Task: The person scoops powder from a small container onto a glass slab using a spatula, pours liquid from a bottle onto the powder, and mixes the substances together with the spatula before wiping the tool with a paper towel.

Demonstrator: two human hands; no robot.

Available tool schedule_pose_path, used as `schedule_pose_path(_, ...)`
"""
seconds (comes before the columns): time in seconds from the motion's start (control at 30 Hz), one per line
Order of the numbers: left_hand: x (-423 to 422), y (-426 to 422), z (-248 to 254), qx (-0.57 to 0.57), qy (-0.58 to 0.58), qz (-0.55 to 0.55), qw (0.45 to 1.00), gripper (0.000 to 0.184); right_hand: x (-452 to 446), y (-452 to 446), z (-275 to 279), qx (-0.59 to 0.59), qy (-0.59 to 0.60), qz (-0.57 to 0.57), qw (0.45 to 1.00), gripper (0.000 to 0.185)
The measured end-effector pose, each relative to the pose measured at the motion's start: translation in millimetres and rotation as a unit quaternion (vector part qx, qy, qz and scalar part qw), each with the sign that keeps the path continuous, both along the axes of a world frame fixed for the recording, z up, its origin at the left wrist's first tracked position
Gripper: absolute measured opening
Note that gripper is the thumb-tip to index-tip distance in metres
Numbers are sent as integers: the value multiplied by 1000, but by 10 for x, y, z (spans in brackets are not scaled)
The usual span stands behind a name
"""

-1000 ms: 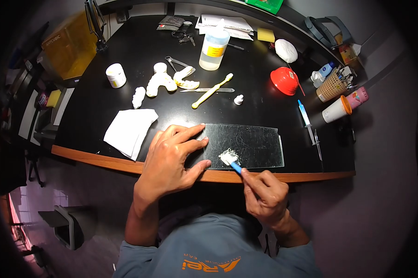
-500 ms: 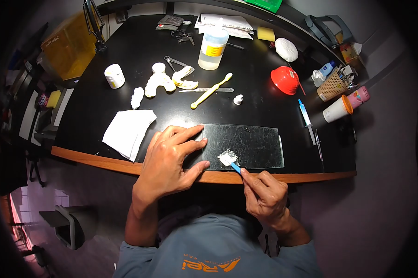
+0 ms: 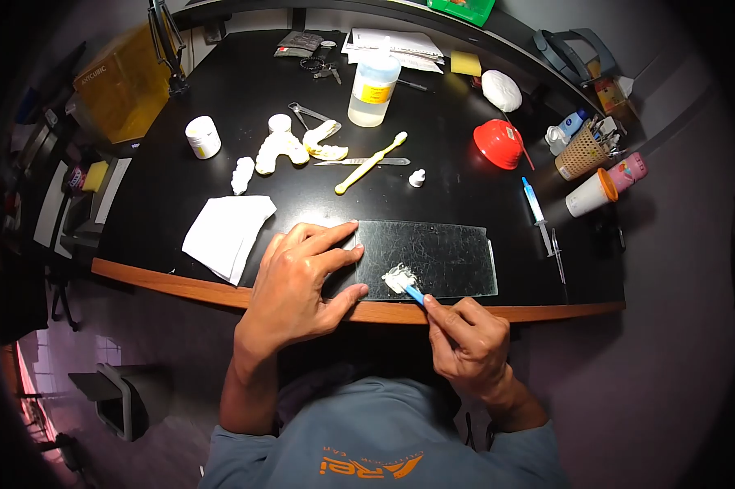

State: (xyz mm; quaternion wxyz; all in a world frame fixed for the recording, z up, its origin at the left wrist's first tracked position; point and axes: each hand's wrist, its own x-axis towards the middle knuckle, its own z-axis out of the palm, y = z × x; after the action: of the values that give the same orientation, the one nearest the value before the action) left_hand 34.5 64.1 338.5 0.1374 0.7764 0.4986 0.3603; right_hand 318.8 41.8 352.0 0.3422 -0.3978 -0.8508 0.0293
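Observation:
A glass slab (image 3: 449,253) lies flat near the desk's front edge, with a small mound of white paste (image 3: 398,279) at its lower left. My left hand (image 3: 298,273) has its fingers spread, the fingertips touching the slab's left edge. In a pinch grip, my right hand (image 3: 469,338) holds a slim blue spatula (image 3: 415,294), whose tip sits in the paste. Most of the spatula's handle is hidden by my fingers. Left of my left hand is a folded white paper sheet (image 3: 227,236).
Behind the slab are a yellow toothbrush (image 3: 371,163), a scalpel (image 3: 392,161), dental models (image 3: 282,153), a small white bottle (image 3: 417,178) and a large bottle (image 3: 374,91). A white jar (image 3: 203,137) stands left. On the right are a syringe (image 3: 535,204), a red bowl (image 3: 498,145) and a cup (image 3: 589,196).
Both hands keep nearly the same place. The paste looks slightly more spread around the spatula tip, and the whole view has shifted a little.

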Motion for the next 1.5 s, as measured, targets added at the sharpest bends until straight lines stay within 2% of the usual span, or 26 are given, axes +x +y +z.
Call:
schedule_pose_path(0.3,5,-3,19,-3,-3,-1,1000,44,-14,2,-58,-15,-12,20,1000,36)
schedule_pose_path(0.47,5,-9,36,-2,-5,2,1000,43,4,22,-86,16,2,28,999,36)
schedule_pose_path(1.0,5,-8,23,0,-12,3,1000,44,41,35,-66,4,-13,-18,1000,34)
schedule_pose_path(1.3,5,-8,19,-1,-6,4,1000,43,-4,-13,44,-6,-46,-5,999,35)
schedule_pose_path(1.5,8,-5,-8,5,-15,3,1000,43,1,26,-6,4,-19,-1,1000,32)
